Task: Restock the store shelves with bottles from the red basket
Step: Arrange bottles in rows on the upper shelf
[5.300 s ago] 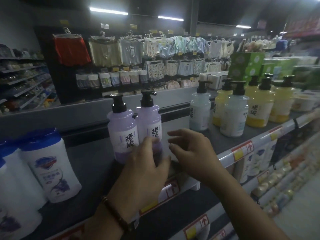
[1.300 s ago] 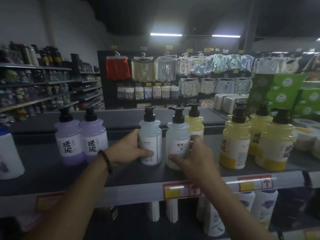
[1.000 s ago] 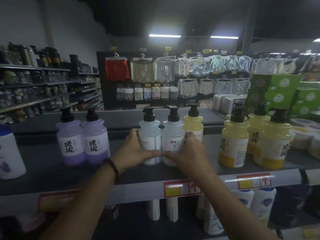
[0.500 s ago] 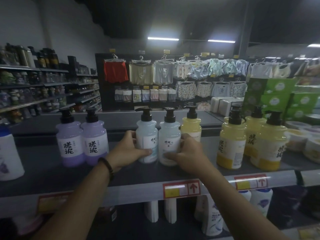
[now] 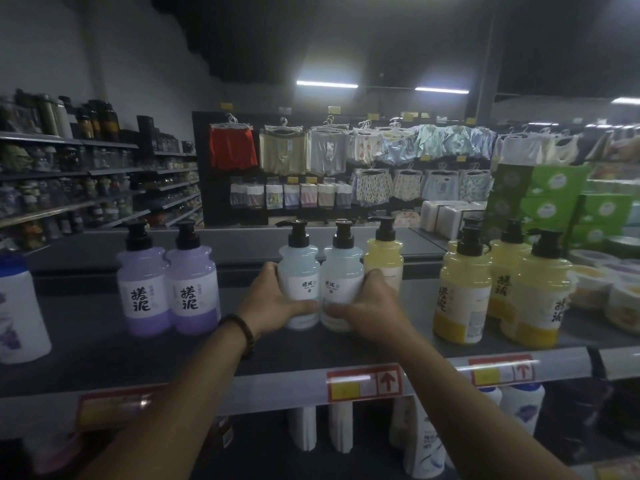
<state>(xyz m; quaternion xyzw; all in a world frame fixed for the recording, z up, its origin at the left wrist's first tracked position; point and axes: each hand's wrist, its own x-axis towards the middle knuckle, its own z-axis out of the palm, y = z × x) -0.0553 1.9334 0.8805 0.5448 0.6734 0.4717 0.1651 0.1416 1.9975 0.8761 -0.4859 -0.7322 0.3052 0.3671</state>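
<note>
Two pale blue pump bottles stand side by side, touching, on the grey top shelf (image 5: pixel 294 386). My left hand (image 5: pixel 273 303) grips the left pale blue bottle (image 5: pixel 299 271) from its left side, thumb across the front. My right hand (image 5: pixel 370 306) grips the right pale blue bottle (image 5: pixel 343 275) from its right side. Both labels face me. The red basket is not in view.
Two purple pump bottles (image 5: pixel 166 285) stand to the left, and a white bottle with a blue cap (image 5: pixel 17 306) at the far left. A yellow bottle (image 5: pixel 384 258) stands behind my right hand, with several more yellow bottles (image 5: pixel 498 289) to the right. White bottles (image 5: pixel 422 441) fill the lower shelf.
My hands moved from the purple bottles to the pale blue pair, pushed the two together until they touch, and turned their labels to the front.
</note>
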